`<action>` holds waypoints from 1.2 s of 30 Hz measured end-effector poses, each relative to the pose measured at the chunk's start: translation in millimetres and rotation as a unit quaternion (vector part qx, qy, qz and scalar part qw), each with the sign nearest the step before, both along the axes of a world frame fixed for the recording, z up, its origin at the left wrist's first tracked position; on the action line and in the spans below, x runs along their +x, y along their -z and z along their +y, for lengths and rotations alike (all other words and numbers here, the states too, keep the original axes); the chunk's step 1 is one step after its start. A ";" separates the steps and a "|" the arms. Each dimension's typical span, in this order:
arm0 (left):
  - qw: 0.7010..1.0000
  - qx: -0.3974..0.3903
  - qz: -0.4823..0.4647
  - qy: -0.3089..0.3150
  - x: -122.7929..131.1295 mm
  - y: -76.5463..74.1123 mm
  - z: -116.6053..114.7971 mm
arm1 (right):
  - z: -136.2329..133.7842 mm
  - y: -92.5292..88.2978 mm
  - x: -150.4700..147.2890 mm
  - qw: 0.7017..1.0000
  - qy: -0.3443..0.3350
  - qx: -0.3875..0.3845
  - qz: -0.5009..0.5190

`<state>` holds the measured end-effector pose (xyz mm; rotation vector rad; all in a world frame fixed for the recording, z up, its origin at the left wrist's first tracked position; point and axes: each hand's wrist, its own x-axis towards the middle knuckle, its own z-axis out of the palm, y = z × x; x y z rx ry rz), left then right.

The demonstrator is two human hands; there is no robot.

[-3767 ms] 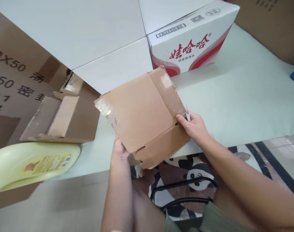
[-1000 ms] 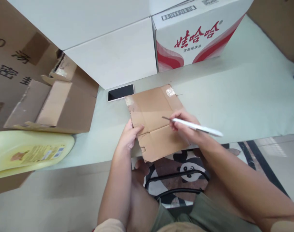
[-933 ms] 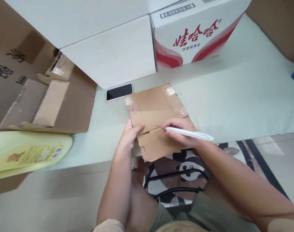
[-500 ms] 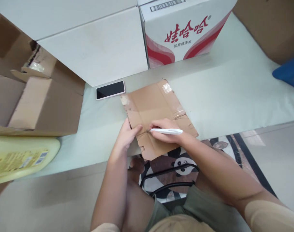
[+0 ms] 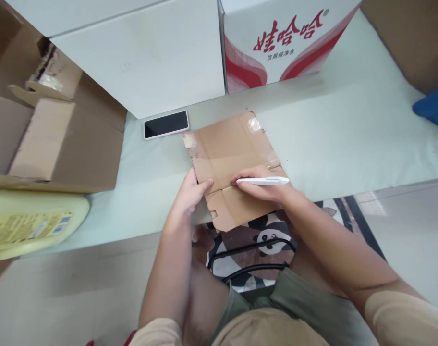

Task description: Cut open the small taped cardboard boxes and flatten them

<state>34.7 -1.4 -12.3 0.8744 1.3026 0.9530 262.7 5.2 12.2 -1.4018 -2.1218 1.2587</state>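
A flattened piece of brown cardboard [image 5: 228,151] lies at the near edge of the table, its lower end jutting past it. Creases run across the sheet, and clear tape shines at its upper corners. My left hand [image 5: 190,192] grips the left edge, thumb on top and the other fingers mostly hidden beneath. In my right hand [image 5: 264,187] is a white pen [image 5: 264,180], its tip end over the cross crease and its back end pointing right. That hand rests on the right half of the cardboard.
A phone [image 5: 166,125] lies beyond the cardboard, before a large white box [image 5: 143,62]. Beside that stands a white and red carton [image 5: 276,53]. Open brown boxes [image 5: 85,144] and a pale yellow bottle [image 5: 39,221] are at left, a blue object [image 5: 435,108] at far right.
My right hand has slid the pen rightward along the cross crease of the cardboard. My left hand keeps its grip on the edge. The whole view has shifted slightly.
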 end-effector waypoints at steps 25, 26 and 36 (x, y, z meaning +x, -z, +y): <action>0.967 0.135 -0.123 -0.177 -22.2 -17.8 7.4 | -0.2 39.1 95.1 0.945 0.209 0.222 -0.115; 0.962 0.149 -0.130 -0.187 -19.0 -17.6 6.9 | -3.0 37.4 90.4 0.957 0.193 0.207 -0.068; 0.967 0.089 -0.203 -0.125 39.4 -7.4 -5.4 | -28.2 33.2 40.2 0.886 0.350 -0.012 0.303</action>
